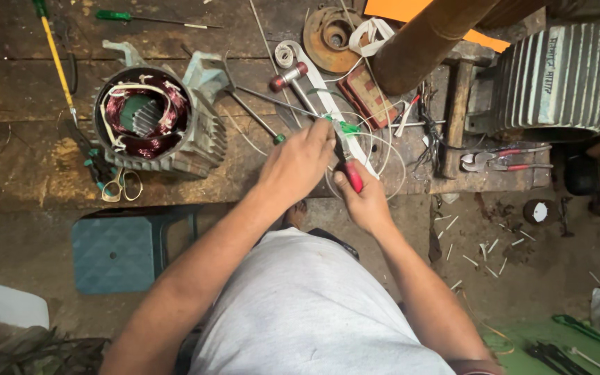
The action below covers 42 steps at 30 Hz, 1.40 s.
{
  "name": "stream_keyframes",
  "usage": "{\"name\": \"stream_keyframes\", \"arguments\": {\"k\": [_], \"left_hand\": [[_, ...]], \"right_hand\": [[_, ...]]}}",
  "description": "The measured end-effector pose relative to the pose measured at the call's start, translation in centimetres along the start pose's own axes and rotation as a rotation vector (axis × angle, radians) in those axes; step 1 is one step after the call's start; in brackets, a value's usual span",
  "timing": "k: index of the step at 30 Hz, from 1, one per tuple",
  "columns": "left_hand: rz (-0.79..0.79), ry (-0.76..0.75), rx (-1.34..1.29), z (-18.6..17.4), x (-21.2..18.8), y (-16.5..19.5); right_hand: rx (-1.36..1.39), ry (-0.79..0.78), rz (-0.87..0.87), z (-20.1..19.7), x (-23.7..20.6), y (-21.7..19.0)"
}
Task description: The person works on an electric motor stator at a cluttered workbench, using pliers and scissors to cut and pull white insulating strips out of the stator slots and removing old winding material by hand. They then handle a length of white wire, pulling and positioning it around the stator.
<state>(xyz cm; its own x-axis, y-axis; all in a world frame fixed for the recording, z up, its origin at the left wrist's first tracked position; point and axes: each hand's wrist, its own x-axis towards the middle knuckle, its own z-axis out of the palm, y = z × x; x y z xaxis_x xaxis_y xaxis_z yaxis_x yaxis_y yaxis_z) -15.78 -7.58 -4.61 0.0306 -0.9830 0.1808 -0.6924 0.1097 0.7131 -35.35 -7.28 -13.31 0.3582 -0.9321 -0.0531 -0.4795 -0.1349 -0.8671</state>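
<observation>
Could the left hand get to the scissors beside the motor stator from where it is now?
Probably yes. The left hand is at the white strip, and the scissors lie in the open on the bench to its left, below the stator, with nothing lying across the way.

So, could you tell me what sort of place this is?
Probably a motor repair workshop: an opened motor stator with copper windings sits on a worn wooden bench, a ribbed motor housing stands at the right, and hand tools lie about.

Warm, fairly dim overhead light, soft shadows, sharp centre, slight wide-angle bending at edges.
</observation>
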Motion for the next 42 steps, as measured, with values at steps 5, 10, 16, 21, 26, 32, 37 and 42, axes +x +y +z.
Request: {"name": "stream_keyframes", "arguments": {"k": [5,10,16,21,26,32,37,42], "left_hand": [[-0.004,-0.095,0.098,-0.7,-0.4,0.2],[0.077,-0.140,0.014,-2.4,-2.2,2.3],[0.596,0.008,0.220,-5.9,-4.6,4.7],[0.630,0.056,0.043,-7.9,-6.5,5.1],[0.460,0.166,0.230,-10.6,-8.9,2.4],[0.144,0.276,0.786,-15.3,-9.1,-5.0],[0.183,0.351,0.481,-14.6,-8.4,-4.1],[0.336,0.353,0.250,-14.2,-7.3,0.6]], "right_hand": [[-0.421,0.039,-0.076,-2.5,2.0,1.1],[-0.472,0.052,-0.073,-5.3,7.0,0.0],[-0.192,-0.115,-0.197,-7.7,6.4,-4.4],[0.437,-0.563,0.246,-5.9,0.3,-6.0],[1.044,-0.429,-0.140,-6.8,-1.0,-5.4],[1.276,-0.132,-0.072,-9.2,-1.7,-4.9],[0.978,0.078,0.011,-9.1,-1.8,-4.9],[0.937,0.048,-0.011,-8.6,-1.7,-5.9]]}}
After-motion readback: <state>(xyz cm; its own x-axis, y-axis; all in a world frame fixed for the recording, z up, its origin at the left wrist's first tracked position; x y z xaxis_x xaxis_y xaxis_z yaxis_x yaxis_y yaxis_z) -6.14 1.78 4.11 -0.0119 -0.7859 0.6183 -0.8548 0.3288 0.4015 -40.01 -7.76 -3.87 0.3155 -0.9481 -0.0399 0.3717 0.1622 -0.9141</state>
